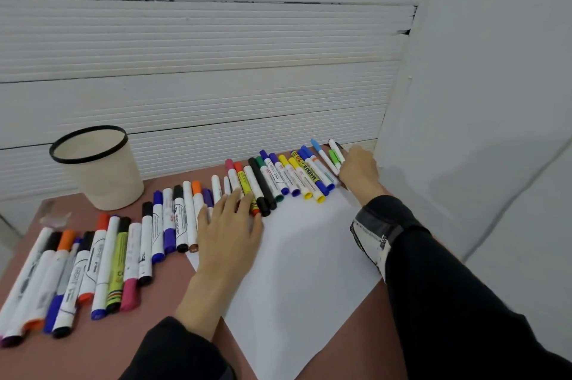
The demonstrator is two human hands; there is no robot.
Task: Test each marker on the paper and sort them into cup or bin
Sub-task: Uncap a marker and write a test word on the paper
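Nearest, white paper (297, 271) lay blank at lower centre. Left hand (227, 231) rested flat, fingers straight, on marker row (173, 224). Right hand (359, 170) reached thin markers (335, 155) at right; grip hidden, cannot tell. Beige bin (99, 169) upper left. Risk: nudged markers rolling off.

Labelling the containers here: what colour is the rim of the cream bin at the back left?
Black: the bin has a black rim, seen in the head view.
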